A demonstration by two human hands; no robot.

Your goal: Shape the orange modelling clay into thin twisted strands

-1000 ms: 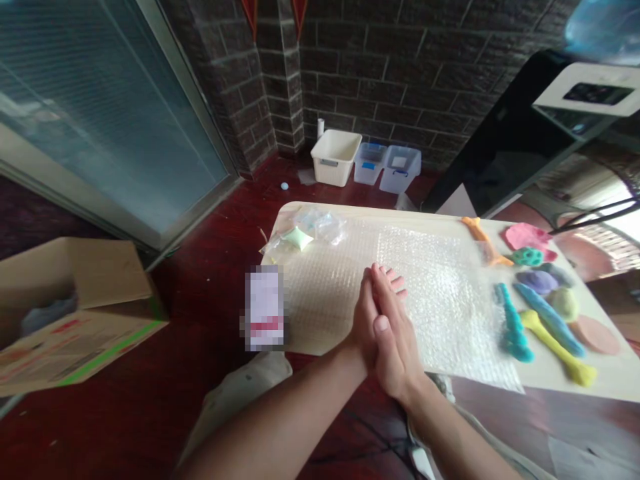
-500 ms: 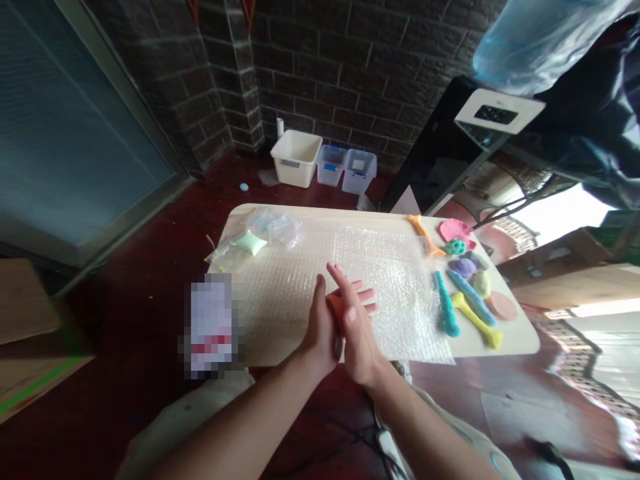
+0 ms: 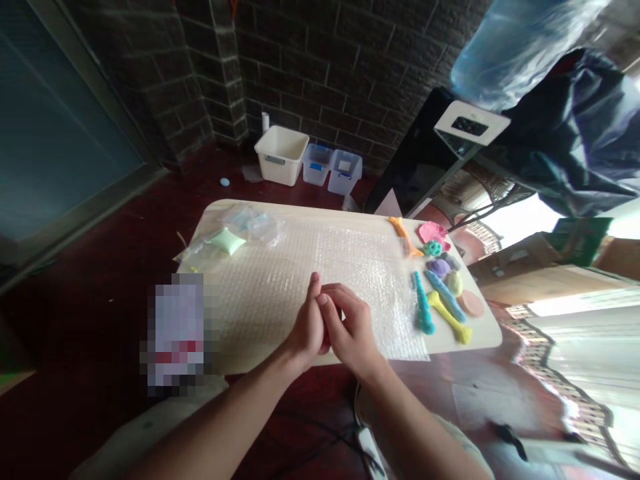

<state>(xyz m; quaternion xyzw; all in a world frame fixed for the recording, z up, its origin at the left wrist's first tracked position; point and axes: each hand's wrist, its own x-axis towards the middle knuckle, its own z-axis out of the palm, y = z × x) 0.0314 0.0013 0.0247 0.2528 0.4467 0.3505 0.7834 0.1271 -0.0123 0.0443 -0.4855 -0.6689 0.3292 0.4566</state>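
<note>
My left hand [image 3: 307,330] and my right hand [image 3: 354,327] are clasped together above the near middle of the table, the right fingers curled over the left. Between the palms is a lump of orange modelling clay, visible half a second ago and now covered by the hands. Beneath them lies a sheet of bubble wrap [image 3: 370,267]. Shaped clay pieces rest on the right: a turquoise tapered stick [image 3: 424,305], a yellow bone shape [image 3: 451,320], a blue roll [image 3: 445,295], an orange piece [image 3: 404,236], a pink piece [image 3: 433,233] and a purple lump [image 3: 439,268].
A pale green packet [image 3: 227,241] and crumpled clear plastic bags [image 3: 263,227] lie at the table's far left. A cream bin [image 3: 281,160] and two clear tubs [image 3: 345,175] stand on the floor by the brick wall. Cardboard boxes [image 3: 530,270] are at the right.
My palms were pressed flat with fingers extended, orange clay showing between them. Now the fingers are curled round each other, hiding it. The view has turned slightly right.
</note>
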